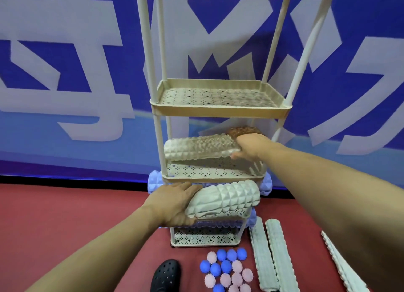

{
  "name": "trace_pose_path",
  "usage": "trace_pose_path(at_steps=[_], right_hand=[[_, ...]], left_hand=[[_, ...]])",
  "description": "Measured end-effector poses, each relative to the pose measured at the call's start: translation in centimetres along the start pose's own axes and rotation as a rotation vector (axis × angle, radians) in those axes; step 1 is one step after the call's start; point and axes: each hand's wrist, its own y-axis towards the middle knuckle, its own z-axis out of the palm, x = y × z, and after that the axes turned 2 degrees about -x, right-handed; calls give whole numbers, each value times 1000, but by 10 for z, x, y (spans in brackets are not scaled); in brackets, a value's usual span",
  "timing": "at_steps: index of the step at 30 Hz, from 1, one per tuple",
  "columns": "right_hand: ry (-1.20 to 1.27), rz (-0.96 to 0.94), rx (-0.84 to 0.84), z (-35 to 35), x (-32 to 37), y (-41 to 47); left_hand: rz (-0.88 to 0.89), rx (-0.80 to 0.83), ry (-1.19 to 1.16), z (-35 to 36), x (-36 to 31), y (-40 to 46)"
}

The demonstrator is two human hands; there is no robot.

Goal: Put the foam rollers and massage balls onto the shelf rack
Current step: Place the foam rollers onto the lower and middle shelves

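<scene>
A beige shelf rack (220,112) with several perforated tiers stands against the blue wall. My right hand (251,148) grips the right end of a pale grey foam roller (196,147) lying across the second-lowest tier, with a brown roller (242,131) behind it. My left hand (175,204) holds the left end of another grey roller (227,198) in front of the lowest tiers. Purple rollers (154,181) lie on the low tier behind it. Blue and pink spiky massage balls (227,270) sit clustered on the red floor.
Two grey rollers (271,254) lie on the floor right of the rack, and another (343,267) lies further right. A black clog (166,276) shows at the bottom edge. The middle tier (218,97) holds nothing.
</scene>
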Motion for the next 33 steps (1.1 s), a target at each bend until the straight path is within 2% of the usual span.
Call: trace_pose_path(at_steps=[7, 14, 18, 19, 21, 23, 25, 29, 33], right_hand=[[99, 78, 124, 45, -10, 41], [158, 122, 26, 55, -7, 30], [354, 34, -59, 40, 6, 3], [466, -25, -43, 35, 9, -7], [637, -166, 105, 24, 14, -29], [578, -227, 311, 15, 12, -51], [466, -227, 403, 12, 8, -69], [399, -217, 303, 13, 1, -93], [420, -145, 241, 5, -8, -100]], left_hand=[[47, -16, -30, 4, 7, 13], [98, -30, 4, -6, 3, 18], [94, -48, 53, -20, -6, 18], [96, -49, 64, -24, -9, 18], [107, -58, 87, -33, -15, 18], [113, -79, 98, -41, -21, 18], [116, -107, 102, -49, -26, 17], [132, -163, 108, -53, -34, 23], [39, -243, 79, -54, -38, 27]])
